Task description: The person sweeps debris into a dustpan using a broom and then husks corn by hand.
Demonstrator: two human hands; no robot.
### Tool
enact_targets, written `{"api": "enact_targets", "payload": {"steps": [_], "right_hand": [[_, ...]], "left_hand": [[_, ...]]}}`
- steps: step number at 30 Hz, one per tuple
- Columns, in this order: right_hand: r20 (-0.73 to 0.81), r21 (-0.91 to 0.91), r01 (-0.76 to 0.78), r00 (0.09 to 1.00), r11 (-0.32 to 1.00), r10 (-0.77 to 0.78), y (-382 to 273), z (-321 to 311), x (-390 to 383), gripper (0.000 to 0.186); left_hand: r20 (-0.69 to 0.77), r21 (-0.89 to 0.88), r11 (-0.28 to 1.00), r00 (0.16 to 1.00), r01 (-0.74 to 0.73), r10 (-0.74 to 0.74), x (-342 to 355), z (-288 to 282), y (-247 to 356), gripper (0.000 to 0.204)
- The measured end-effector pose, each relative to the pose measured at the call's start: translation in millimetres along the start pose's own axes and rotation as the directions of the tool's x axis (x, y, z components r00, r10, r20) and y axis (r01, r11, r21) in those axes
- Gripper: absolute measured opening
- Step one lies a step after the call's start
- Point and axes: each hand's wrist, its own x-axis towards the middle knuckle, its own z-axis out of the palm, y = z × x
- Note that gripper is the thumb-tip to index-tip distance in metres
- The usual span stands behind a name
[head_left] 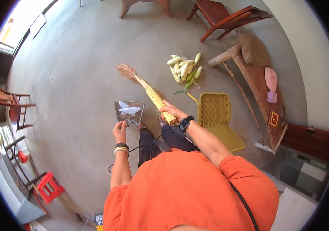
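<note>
A short hand broom [153, 95] made of bundled yellow stalks is gripped by my right hand [172, 111] near its handle end. Its reddish-brown bristles fan out toward the far left, above the grey floor. My left hand [119, 131] has its fingers closed at the near edge of a dark dustpan [141, 115], seemingly around its handle, which is mostly hidden. White crumpled pieces [129, 110] and brownish scraps lie inside the pan, which is just in front of my feet.
A pile of corn cobs [183, 69] with some green husk lies ahead on the right. Close by on my right is a yellow woven chair [214, 111]. Farther right stands a brown bamboo-framed recliner [257, 100]. A red plastic stool [49, 188] and wooden chairs line the left.
</note>
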Motion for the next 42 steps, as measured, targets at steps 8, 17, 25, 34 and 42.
{"api": "enact_targets", "payload": {"steps": [8,17,25,34,42], "right_hand": [[-0.134,0.078,0.027,0.991,0.997,-0.016,-35.0,30.9,-1.1,0.086],[-0.033,0.310,0.130,0.991,0.942,-0.126,-70.4,16.0,66.5,0.046],[0.088,0.521,0.092,0.983,0.848,-0.161,-136.2,-32.9,130.9,0.058],[0.069,-0.107,0.183,0.982,0.977,-0.176,-202.1,-73.5,115.1,0.096],[0.074,-0.656,0.245,0.962,0.714,-0.263,-238.1,-88.8,162.9,0.096]], "left_hand": [[0.146,0.084,0.972,0.968,-0.219,0.206,83.1,12.3,-19.1,0.016],[0.330,0.327,0.932,0.943,-0.155,0.041,118.6,38.5,45.5,0.018],[0.008,-0.103,0.994,1.000,-0.017,0.018,102.7,161.4,126.4,0.029],[0.473,-0.234,0.909,0.857,0.345,-0.203,53.2,285.8,106.3,0.032],[0.455,-0.183,0.978,0.890,0.097,-0.003,91.1,326.4,134.6,0.021]]}}
